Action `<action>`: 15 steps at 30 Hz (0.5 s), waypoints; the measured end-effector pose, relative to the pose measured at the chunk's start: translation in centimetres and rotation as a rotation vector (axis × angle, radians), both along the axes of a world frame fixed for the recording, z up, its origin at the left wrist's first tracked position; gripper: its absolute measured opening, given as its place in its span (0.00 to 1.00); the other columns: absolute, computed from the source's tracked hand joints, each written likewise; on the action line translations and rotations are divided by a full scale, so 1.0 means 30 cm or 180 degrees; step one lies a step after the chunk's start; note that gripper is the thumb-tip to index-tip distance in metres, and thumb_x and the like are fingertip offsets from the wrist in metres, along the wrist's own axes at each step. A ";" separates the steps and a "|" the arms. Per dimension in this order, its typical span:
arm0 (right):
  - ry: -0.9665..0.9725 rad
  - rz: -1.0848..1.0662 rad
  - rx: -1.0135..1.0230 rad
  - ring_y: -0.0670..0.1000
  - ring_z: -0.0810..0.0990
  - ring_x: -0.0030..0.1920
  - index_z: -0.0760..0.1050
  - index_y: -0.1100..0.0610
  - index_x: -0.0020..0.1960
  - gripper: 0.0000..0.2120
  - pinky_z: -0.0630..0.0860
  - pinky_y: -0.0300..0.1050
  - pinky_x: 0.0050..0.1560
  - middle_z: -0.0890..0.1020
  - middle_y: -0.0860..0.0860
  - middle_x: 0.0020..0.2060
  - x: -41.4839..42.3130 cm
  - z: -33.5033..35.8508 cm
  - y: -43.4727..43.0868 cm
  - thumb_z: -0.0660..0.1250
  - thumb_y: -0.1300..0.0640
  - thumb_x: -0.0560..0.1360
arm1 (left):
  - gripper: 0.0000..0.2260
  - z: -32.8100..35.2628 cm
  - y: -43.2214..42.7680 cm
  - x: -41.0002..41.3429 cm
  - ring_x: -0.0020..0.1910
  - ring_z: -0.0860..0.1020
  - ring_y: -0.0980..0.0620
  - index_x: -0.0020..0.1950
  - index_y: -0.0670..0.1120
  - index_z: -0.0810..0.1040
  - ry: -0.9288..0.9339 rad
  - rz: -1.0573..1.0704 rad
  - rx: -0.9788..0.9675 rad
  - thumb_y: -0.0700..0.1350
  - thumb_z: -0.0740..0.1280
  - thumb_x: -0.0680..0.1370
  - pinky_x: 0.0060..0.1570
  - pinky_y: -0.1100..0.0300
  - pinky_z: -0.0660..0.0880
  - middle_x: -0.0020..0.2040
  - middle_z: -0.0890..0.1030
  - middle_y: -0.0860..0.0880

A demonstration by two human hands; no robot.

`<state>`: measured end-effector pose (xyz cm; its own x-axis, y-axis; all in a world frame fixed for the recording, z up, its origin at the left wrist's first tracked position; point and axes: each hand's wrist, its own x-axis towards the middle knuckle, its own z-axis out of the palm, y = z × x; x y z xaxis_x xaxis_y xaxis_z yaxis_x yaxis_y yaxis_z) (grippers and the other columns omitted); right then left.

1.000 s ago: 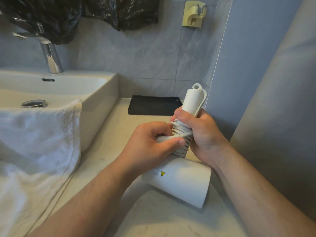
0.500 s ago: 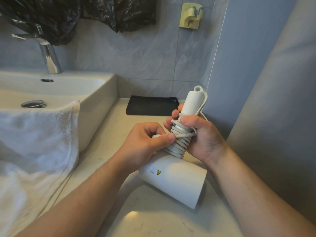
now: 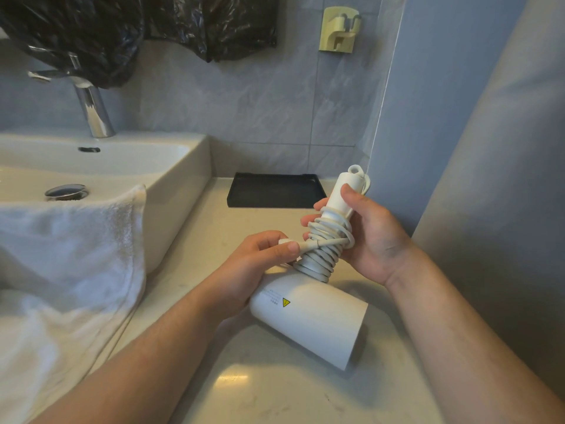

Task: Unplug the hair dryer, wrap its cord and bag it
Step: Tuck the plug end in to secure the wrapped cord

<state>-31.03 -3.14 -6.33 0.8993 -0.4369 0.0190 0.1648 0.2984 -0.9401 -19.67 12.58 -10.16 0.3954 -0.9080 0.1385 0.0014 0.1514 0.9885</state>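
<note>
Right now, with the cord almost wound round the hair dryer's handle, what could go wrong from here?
The left hand pinches only the plug end; if it slips, the cord could unwind. The upper turns look loose and crossed, unlike the tidy lower ones, so they might slide off the handle during bagging.

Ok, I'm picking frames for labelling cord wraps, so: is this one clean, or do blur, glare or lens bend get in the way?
Head view: the cord, hair dryer, left hand and right hand are sharp; one small glare patch lies on the countertop, clear of them; the black bag at top left looks soft; the wall edge on the right bows from the wide lens.
</note>
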 end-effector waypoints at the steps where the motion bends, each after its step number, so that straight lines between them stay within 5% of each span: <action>1: 0.0043 -0.0071 0.0065 0.60 0.80 0.44 0.74 0.61 0.50 0.24 0.73 0.55 0.56 0.80 0.65 0.48 0.000 0.005 0.003 0.69 0.42 0.66 | 0.11 0.002 0.002 -0.001 0.28 0.73 0.54 0.35 0.44 0.73 0.0006 0.0014 0.0018 0.49 0.72 0.68 0.28 0.65 0.70 0.32 0.74 0.50; 5: -0.0040 -0.0274 0.0502 0.60 0.80 0.44 0.73 0.64 0.47 0.17 0.76 0.55 0.52 0.82 0.61 0.41 0.014 0.008 0.018 0.63 0.48 0.76 | 0.24 0.006 -0.009 0.017 0.37 0.76 0.49 0.43 0.40 0.76 0.0095 0.0230 0.0110 0.60 0.72 0.64 0.39 0.57 0.73 0.38 0.77 0.46; 8: -0.0341 -0.0494 0.0870 0.58 0.82 0.40 0.70 0.63 0.62 0.23 0.78 0.54 0.51 0.83 0.61 0.40 0.019 0.005 0.001 0.66 0.49 0.73 | 0.40 0.010 -0.010 0.020 0.49 0.78 0.40 0.55 0.32 0.77 0.0393 0.0470 0.0300 0.67 0.72 0.62 0.53 0.45 0.71 0.50 0.81 0.33; 10: -0.0492 -0.0796 0.1018 0.58 0.81 0.40 0.69 0.62 0.64 0.23 0.78 0.54 0.50 0.83 0.61 0.40 0.019 0.008 -0.017 0.65 0.49 0.76 | 0.37 0.006 0.001 0.010 0.50 0.78 0.36 0.61 0.32 0.75 0.0653 0.0543 0.0381 0.64 0.69 0.69 0.53 0.44 0.73 0.58 0.77 0.28; 13: -0.0670 -0.1195 0.1248 0.56 0.79 0.42 0.74 0.61 0.48 0.14 0.76 0.52 0.52 0.82 0.59 0.40 0.009 0.013 -0.034 0.64 0.49 0.77 | 0.24 -0.020 0.003 0.029 0.52 0.83 0.38 0.57 0.35 0.81 0.0834 0.0542 0.0477 0.55 0.61 0.80 0.55 0.46 0.79 0.54 0.82 0.34; 15: -0.0785 -0.1353 0.1343 0.55 0.78 0.42 0.74 0.59 0.44 0.13 0.76 0.51 0.50 0.82 0.57 0.39 0.010 0.020 -0.029 0.64 0.48 0.78 | 0.19 -0.012 0.006 0.020 0.51 0.84 0.38 0.57 0.37 0.82 0.0945 0.0406 0.0540 0.51 0.63 0.79 0.52 0.47 0.80 0.53 0.83 0.35</action>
<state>-30.73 -4.02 -5.72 0.6375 -0.7690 -0.0482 0.5462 0.4952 -0.6756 -19.07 12.77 -10.51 0.5074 -0.8490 -0.1476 0.2839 0.0029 0.9589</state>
